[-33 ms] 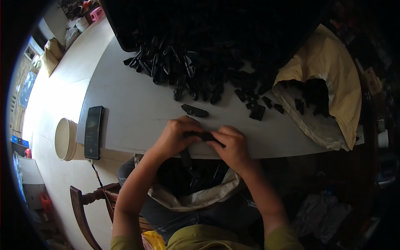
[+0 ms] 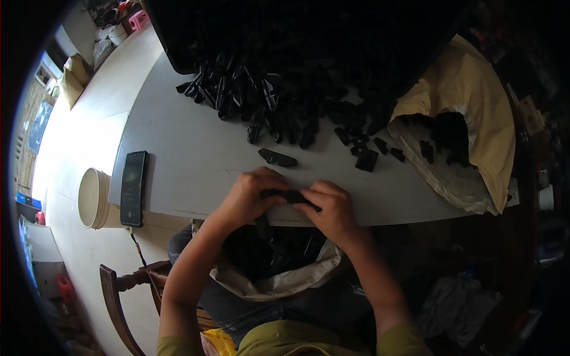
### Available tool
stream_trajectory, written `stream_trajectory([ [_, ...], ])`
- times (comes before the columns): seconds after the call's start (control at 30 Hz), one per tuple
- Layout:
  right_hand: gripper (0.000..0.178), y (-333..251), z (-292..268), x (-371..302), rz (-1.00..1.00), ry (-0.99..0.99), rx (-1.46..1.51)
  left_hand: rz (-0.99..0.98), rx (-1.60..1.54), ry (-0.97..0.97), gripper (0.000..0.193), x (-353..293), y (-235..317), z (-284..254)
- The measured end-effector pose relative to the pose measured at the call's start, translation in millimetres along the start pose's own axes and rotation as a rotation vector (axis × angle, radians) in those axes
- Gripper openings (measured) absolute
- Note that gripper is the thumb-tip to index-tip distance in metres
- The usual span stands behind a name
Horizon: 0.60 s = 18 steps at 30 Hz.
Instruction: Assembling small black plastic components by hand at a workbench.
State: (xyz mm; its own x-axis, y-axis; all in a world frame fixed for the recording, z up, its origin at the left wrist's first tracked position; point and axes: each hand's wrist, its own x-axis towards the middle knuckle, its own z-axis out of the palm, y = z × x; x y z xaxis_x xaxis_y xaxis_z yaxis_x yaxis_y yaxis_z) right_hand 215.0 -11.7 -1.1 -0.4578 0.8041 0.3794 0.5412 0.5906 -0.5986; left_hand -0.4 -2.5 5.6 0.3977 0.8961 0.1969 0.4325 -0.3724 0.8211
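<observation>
Black part (image 2: pixel 292 196) pinched at both ends

Curled nearly closed, the left hand (image 2: pixel 246 194) and right hand (image 2: pixel 332 204) hold it between them over the near side of the desk (image 2: pixel 184 178); a loose black piece (image 2: pixel 277 157) lies just beyond

I've got a grey table (image 2: pixel 178 169) under and ahead of my left hand (image 2: pixel 246 196) and right hand (image 2: pixel 331 204), plus a brown wooden chair (image 2: pixel 111 299) nearer my body, left of my left hand. Pale floor (image 2: pixel 71 252) spreads well off to the left of both, partly blown out by glare near a bright opening (image 2: pixel 50 64) at far left; pink stool (image 2: pixel 139 20) and pale wall (image 2: pixel 79 26) far ahead-left. Right of my right hand it's dim, with clutter (image 2: pixel 460 302) mostly too dark to tell.
</observation>
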Motion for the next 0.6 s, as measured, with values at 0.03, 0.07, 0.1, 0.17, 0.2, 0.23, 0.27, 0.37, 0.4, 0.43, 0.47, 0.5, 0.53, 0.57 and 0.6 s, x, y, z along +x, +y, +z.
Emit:
stream_trajectory([
  [0.03,0.025,-0.2,-2.8,-1.2,0.000,0.000,0.006,-0.005,0.004,-0.001,0.027,-5.7,2.2,-3.4],
  [0.07,0.026,1.5,-13.4,-2.9,0.063,0.045,-0.009,0.041,0.042,-0.068,0.026,-9.8,7.5,-8.8],
  [0.1,0.026,6.8,-23.2,-5.4,0.126,0.090,-0.025,0.086,0.079,-0.135,0.025,-12.9,8.7,-12.8],
  [0.17,0.030,29.4,-41.8,-9.8,0.404,0.286,-0.041,0.116,0.132,-0.049,0.028,-15.8,0.4,-21.6],
  [0.2,0.030,40.3,-52.9,-9.8,0.308,0.328,-0.193,0.153,0.180,0.033,0.031,-14.0,-2.1,-25.1],
  [0.23,0.030,50.9,-63.1,-9.0,0.211,0.373,-0.350,0.157,0.177,0.033,0.031,-4.1,2.4,-24.4],
  [0.27,0.030,60.2,-66.2,-8.9,0.209,0.374,-0.353,0.137,0.313,0.113,0.036,8.5,11.4,-22.5],
  [0.37,0.030,71.6,-65.6,-7.9,0.065,0.268,-0.403,0.157,0.516,0.169,0.039,29.5,7.7,-18.5],
  [0.4,0.031,68.6,-65.0,-8.7,0.168,0.224,-0.281,0.112,0.499,0.098,0.037,32.8,6.6,-18.2],
  [0.43,0.032,66.4,-65.6,-11.2,0.278,0.182,-0.164,0.073,0.475,0.020,0.035,37.3,9.8,-15.9],
  [0.47,0.032,65.3,-66.0,-12.4,0.283,0.183,-0.167,0.076,0.471,0.016,0.035,39.0,15.8,-14.4],
  [0.5,0.032,64.2,-65.9,-13.5,0.332,0.181,-0.131,-0.150,0.251,0.010,0.032,38.9,24.8,-14.5],
  [0.53,0.032,62.4,-65.1,-13.8,0.378,0.180,-0.093,-0.373,0.031,0.005,0.028,37.8,32.0,-14.7],
  [0.57,0.032,60.1,-63.3,-14.8,0.380,0.182,-0.091,-0.373,0.033,0.002,0.028,34.6,27.5,-10.2],
  [0.6,0.031,57.0,-60.5,-16.4,0.486,0.230,0.092,-0.279,-0.233,0.053,0.028,29.6,17.4,-3.5],
])
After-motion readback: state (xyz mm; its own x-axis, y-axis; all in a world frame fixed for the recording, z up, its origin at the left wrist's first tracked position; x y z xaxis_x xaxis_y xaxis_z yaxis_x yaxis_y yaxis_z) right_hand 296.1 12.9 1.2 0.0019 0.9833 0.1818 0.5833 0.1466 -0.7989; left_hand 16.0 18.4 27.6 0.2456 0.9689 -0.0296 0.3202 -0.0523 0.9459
